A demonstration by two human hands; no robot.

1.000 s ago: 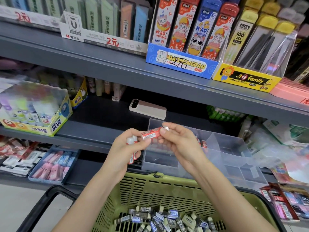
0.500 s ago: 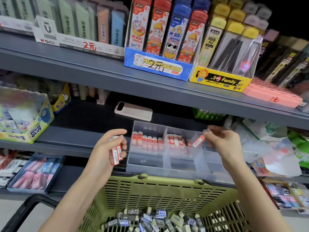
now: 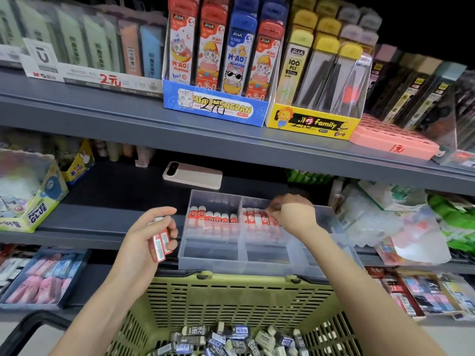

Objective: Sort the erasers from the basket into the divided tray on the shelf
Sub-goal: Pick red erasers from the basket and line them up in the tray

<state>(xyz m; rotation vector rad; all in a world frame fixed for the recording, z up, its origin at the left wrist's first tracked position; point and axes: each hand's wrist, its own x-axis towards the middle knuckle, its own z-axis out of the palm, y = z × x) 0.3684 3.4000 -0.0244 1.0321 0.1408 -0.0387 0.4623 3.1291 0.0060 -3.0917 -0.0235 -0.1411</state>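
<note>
Clear plastic tray (image 3: pixel 257 263) sits at the shelf (image 3: pixel 102 219) edge, right above the green basket (image 3: pixel 231 299), so each trip is short. The left hand (image 3: pixel 146 235) has its grip curled round a couple of red erasers (image 3: pixel 160 242), probably as stock for the other hand. The right hand (image 3: pixel 295 214) is down at the end of the red row (image 3: pixel 257 218) in the middle compartment, fingers curled. Can't tell if its grip is pinching one. The dark erasers (image 3: pixel 231 337) are in the basket, not yet sorted.
</note>
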